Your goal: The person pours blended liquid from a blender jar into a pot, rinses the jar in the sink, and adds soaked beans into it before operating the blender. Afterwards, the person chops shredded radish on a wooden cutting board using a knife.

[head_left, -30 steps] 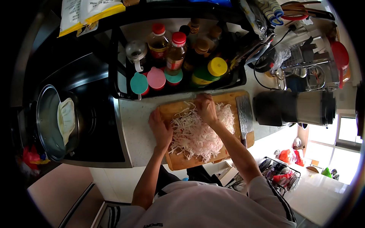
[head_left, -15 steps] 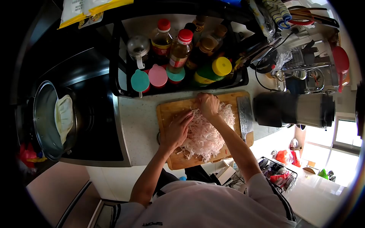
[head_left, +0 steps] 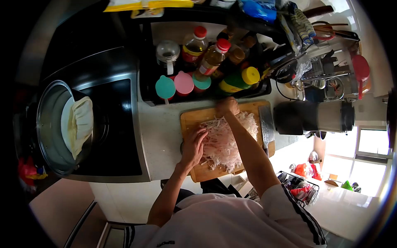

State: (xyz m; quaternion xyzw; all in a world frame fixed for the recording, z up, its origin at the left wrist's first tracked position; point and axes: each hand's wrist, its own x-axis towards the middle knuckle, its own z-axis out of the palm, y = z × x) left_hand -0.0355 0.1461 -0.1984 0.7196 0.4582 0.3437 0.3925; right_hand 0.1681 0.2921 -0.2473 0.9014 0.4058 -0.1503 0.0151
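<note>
A heap of pale pinkish-white shreds [head_left: 221, 144] covers the middle of a wooden cutting board [head_left: 190, 120]. My left hand [head_left: 193, 146] rests along the heap's left side, its fingers extended and touching the shreds. At the board's far edge, my right hand [head_left: 227, 107] is closed and slightly blurred; whatever its fingers may hold is hidden. A cleaver [head_left: 266, 124] lies flat along the right side of the board, its handle towards me.
Behind the board stands a black rack [head_left: 144, 93] with bottles and lidded jars. To the left, a metal pot [head_left: 45, 136] with a white cloth [head_left: 80, 126] sits on the black cooktop [head_left: 118, 157]. A dark appliance [head_left: 289, 118] lies right of the board.
The head view has shifted, so the rack and pot appear further right. My right hand has moved to the board's far edge; my left hand has drawn back slightly along the heap.
</note>
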